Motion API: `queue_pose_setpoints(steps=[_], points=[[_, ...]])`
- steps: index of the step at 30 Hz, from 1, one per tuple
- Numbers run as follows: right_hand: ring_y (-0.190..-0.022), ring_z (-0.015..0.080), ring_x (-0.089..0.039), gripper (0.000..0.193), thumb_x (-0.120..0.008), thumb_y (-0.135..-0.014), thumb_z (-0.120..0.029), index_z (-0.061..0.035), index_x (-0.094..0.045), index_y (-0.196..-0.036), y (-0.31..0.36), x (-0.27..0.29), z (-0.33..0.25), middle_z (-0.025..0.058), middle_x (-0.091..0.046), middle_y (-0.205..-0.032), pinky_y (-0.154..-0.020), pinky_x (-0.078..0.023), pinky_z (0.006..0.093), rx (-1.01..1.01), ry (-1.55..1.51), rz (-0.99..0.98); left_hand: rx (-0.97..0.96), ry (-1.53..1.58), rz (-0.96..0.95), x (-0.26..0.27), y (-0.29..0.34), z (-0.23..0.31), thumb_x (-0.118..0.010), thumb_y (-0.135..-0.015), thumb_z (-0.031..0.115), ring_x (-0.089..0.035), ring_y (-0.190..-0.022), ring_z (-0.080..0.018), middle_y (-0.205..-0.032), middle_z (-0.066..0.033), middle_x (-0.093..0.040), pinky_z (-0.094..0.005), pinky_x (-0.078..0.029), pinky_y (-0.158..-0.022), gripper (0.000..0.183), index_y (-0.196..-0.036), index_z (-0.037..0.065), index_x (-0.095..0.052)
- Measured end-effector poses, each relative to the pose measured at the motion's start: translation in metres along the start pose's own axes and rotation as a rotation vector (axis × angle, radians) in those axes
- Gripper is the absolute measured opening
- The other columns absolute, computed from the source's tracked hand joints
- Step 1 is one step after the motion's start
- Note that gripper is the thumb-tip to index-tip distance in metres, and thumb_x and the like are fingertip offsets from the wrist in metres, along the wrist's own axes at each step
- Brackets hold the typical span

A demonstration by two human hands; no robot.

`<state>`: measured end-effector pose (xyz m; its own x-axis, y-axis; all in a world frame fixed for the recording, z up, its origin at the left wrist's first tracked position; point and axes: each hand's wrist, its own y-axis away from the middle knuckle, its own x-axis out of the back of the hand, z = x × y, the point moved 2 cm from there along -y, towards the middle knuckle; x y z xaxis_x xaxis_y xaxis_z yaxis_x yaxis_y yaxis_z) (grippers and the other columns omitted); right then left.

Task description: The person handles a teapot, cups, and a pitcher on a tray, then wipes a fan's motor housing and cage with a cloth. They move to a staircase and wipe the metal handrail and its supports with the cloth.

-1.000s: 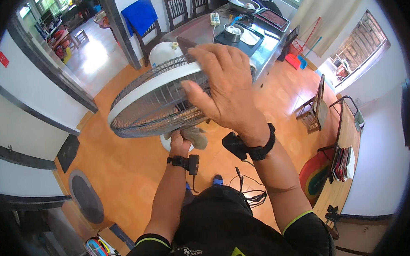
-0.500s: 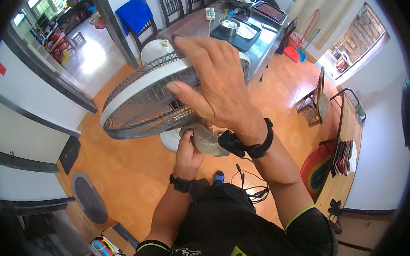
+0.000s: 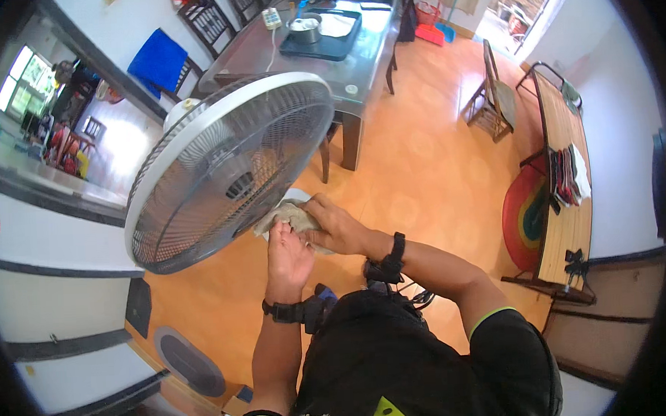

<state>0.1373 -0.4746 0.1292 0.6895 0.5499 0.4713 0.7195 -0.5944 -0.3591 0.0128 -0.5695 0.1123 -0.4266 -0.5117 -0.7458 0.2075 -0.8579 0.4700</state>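
Note:
A large standing fan (image 3: 235,175) with a white rim and grey wire cage fills the left of the view, its front turned toward me. Just below its lower right edge, a crumpled greyish-beige cloth (image 3: 292,219) is bunched between my two hands. My left hand (image 3: 288,258) presses its fingers against the cloth from below, palm up. My right hand (image 3: 337,226) grips the cloth from the right, fingers curled over it. Part of the fan's white base (image 3: 297,195) shows behind the cloth. The cage appears apart from both hands.
A glass-topped table (image 3: 248,59) beyond the fan bears a dark tray (image 3: 338,44) and a metal pot (image 3: 305,32). To the right stand a wooden chair (image 3: 495,97) and a long wooden bench (image 3: 564,235) with folded cloths (image 3: 566,175). A grey oval mat (image 3: 189,361) lies at left.
My right hand has come down from the top of the fan's cage to the cloth. The view has shifted, and the fan's front now faces me more.

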Motion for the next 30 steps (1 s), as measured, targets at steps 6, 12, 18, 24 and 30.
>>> queue_pose_setpoints(steps=[6,12,18,24,30], points=[[-0.097,0.0266,-0.064,0.033,-0.067,-0.093,-0.016,0.0011,-0.059,-0.12,0.004,-0.027,0.068,0.0129,-0.066,-0.107,-0.085,-0.052,0.036,-0.67,-0.577,-0.047,-0.432,-0.789,0.159,-0.01,0.048,0.027,-0.052,-0.104,0.023,-0.049,-0.13,-0.0235,-0.141,-0.0122,-0.053,-0.0403,-0.039,-0.108,0.038,-0.138,0.005,-0.049],[-0.102,0.0256,-0.065,0.028,-0.057,-0.097,-0.007,0.0015,-0.057,-0.124,-0.009,-0.089,0.143,0.0128,-0.066,-0.114,-0.09,-0.055,0.0401,-0.891,-1.218,0.074,-1.412,-1.239,0.104,-0.058,0.134,0.093,-0.057,-0.099,0.006,-0.052,-0.129,-0.0255,-0.144,-0.0198,-0.05,-0.0421,-0.041,-0.109,0.04,-0.137,-0.002,-0.047],[-0.101,0.0298,-0.065,0.024,-0.048,-0.096,0.0,-0.0018,-0.056,-0.118,-0.053,-0.128,0.164,0.0111,-0.065,-0.108,-0.088,-0.056,0.0461,-0.868,-1.539,0.323,-1.775,-1.793,0.371,-0.148,0.152,0.156,-0.077,-0.08,0.013,-0.049,-0.13,-0.0395,-0.143,-0.0196,-0.051,-0.0504,-0.035,-0.111,0.075,-0.146,0.001,-0.044],[-0.1,0.0286,-0.067,0.029,-0.049,-0.09,0.006,0.0006,-0.057,-0.117,-0.065,-0.114,0.129,0.0129,-0.067,-0.111,-0.084,-0.058,0.0452,-0.667,-1.555,0.429,-1.431,-1.937,0.288,-0.144,0.129,0.186,-0.09,-0.061,0.022,-0.049,-0.131,-0.0377,-0.143,-0.0151,-0.053,-0.0496,-0.036,-0.11,0.098,-0.147,0.008,-0.045],[-0.085,0.023,-0.066,0.023,-0.053,-0.088,0.004,0.0001,-0.061,-0.109,-0.058,-0.076,0.049,0.0095,-0.068,-0.1,-0.079,-0.057,0.0402,-0.631,-1.372,0.489,-1.507,-1.957,0.304,-0.145,0.12,0.182,-0.091,-0.061,0.019,-0.05,-0.128,-0.0365,-0.139,-0.014,-0.056,-0.0484,-0.039,-0.107,0.095,-0.145,0.01,-0.048]])
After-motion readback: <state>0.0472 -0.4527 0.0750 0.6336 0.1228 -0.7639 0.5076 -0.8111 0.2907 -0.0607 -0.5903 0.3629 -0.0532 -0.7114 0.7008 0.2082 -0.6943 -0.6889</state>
